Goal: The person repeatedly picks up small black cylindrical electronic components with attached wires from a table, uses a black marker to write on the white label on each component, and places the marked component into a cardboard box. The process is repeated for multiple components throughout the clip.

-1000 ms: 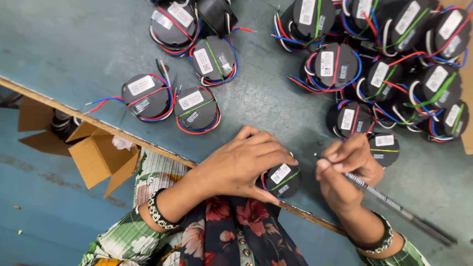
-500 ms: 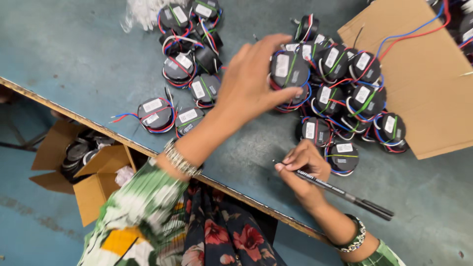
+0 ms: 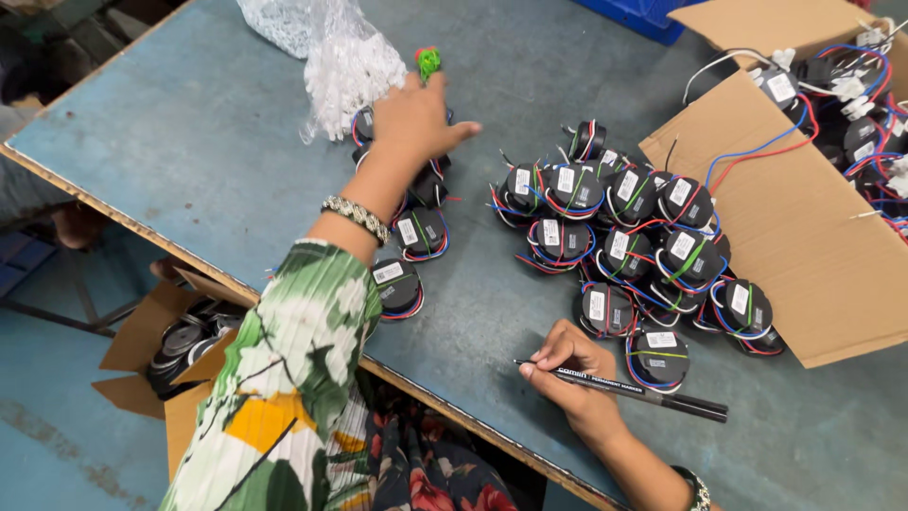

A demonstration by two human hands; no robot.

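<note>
Under the left hand (image 3: 416, 118), fingers spread, a black coil (image 3: 427, 185); right-hand fingers (image 3: 553, 364) gripping a marker (image 3: 629, 390).

Left hand (image 3: 416, 118) outstretched; right hand (image 3: 567, 374) curled low.

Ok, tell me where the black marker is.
In the head view the black marker lies low on the blue table, held in the right hand, just below the nearest black wound coil.

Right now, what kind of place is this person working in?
Probably a small workshop or factory bench. Many identical round black wired parts sit heaped on a worn blue table, more fill cardboard boxes, and the right hand holds a black marker.
</note>
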